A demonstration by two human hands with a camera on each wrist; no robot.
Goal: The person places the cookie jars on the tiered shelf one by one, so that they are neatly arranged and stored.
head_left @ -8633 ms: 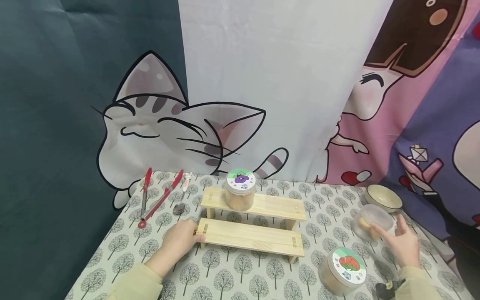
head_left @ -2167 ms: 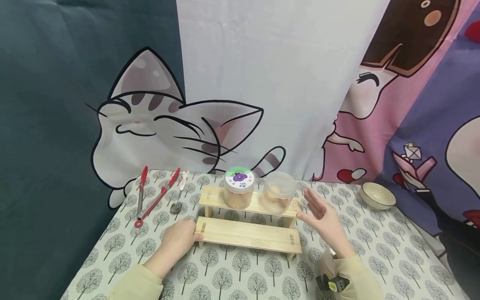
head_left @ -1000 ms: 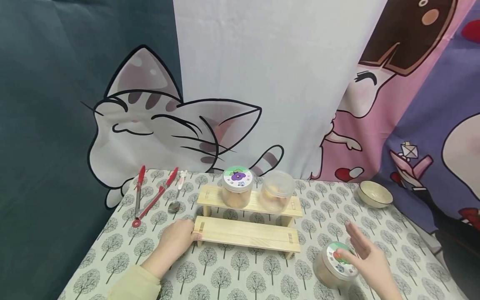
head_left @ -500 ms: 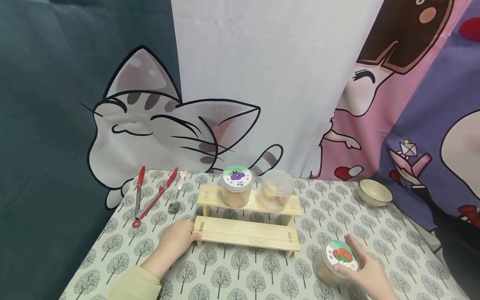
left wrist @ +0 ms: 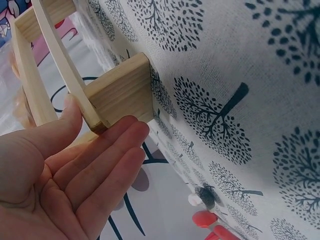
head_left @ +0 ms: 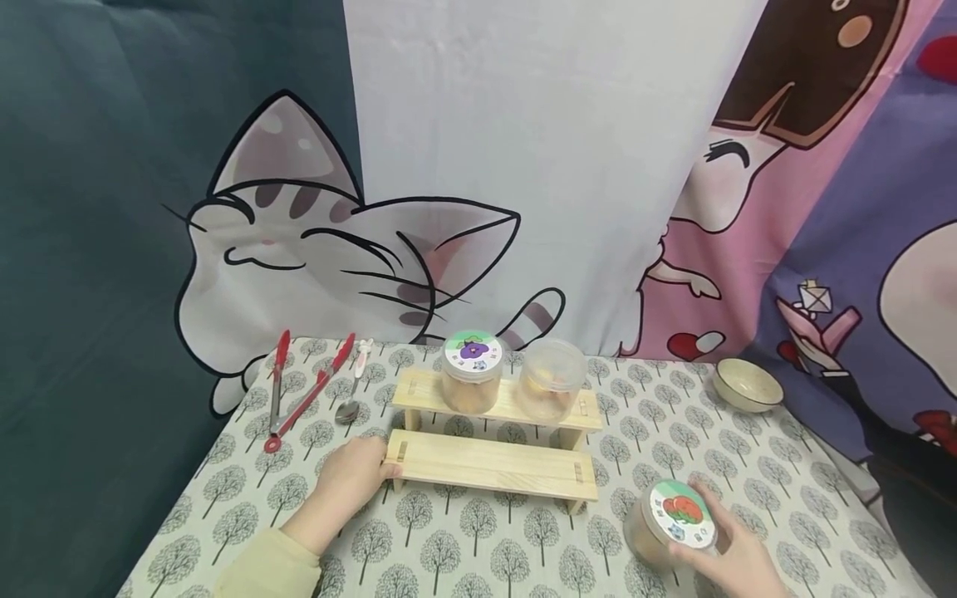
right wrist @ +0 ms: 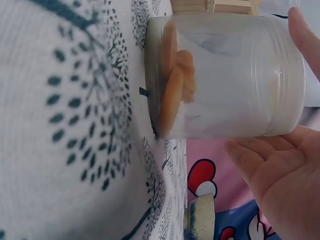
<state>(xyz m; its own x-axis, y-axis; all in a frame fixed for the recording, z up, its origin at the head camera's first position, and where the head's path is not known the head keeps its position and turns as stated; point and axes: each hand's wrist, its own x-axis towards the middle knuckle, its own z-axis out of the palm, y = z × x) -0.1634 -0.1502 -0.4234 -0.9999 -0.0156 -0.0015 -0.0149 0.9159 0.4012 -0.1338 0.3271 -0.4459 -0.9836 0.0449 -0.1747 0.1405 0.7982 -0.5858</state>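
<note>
In the head view my left hand (head_left: 353, 475) grips the left end of a two-step wooden rack (head_left: 489, 465), thumb on top of the lower board and fingers beneath. My right hand (head_left: 736, 558) holds a clear plastic jar (right wrist: 225, 75) by its upper part, thumb on one side and fingers on the other. Its lid bears a red tomato picture; several tan pieces lie inside. This jar stands on the cloth at the rack's right. On the upper board are a jar with a purple-picture lid (head_left: 473, 372) and a jar with a plain translucent top (head_left: 552, 380).
Red-tipped tongs (head_left: 302, 407) and a spoon (head_left: 351, 403) lie at the back left. A cream bowl (head_left: 748, 386) sits at the back right. A tree-print cloth (head_left: 441, 556) covers the table, with a cartoon curtain (head_left: 583, 166) behind.
The plain-topped jar went from beside the bowl to the upper board, and my right hand let go of it. That hand then moved to the tomato jar and took hold. My left hand stayed put.
</note>
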